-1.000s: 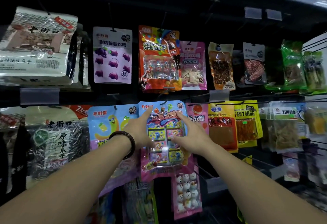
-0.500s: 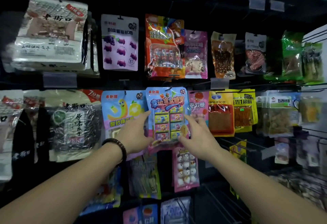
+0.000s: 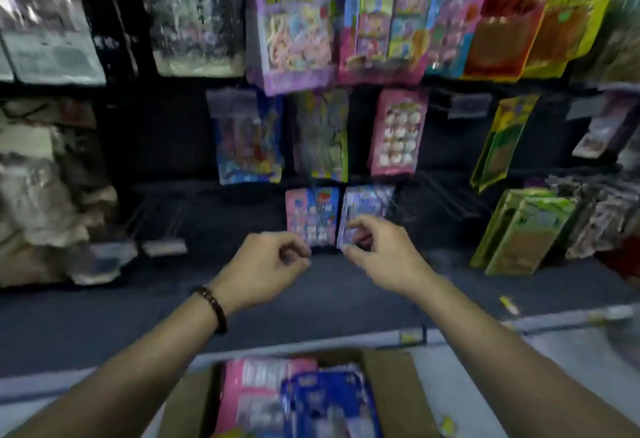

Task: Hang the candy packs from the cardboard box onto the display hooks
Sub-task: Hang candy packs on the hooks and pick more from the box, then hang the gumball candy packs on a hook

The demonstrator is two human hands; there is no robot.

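Note:
The view is blurred. A cardboard box [image 3: 393,389] sits at the bottom edge; inside lie a pink candy pack [image 3: 254,396] and a blue candy pack [image 3: 325,403]. The blue-and-pink candy pack [image 3: 384,15] hangs on the upper row among other packs. My left hand [image 3: 266,271] hovers above the box with fingers curled and nothing in it. My right hand [image 3: 384,254] is beside it, thumb and fingers apart, in front of a pale blue pack [image 3: 367,202] on the lowest row. Whether it touches that pack is unclear.
Hanging snack packs fill the rack: a pink pack with white balls [image 3: 398,131], green-yellow packs [image 3: 519,230] at right, seed bags [image 3: 194,15] at left. Bare wire hooks [image 3: 156,216] stick out at lower left. A dark shelf base [image 3: 311,306] runs between rack and box.
The view has swung downward, bringing the box into sight. Both hands have let go of the blue-and-pink pack, which stays hanging, and have dropped to the lowest row.

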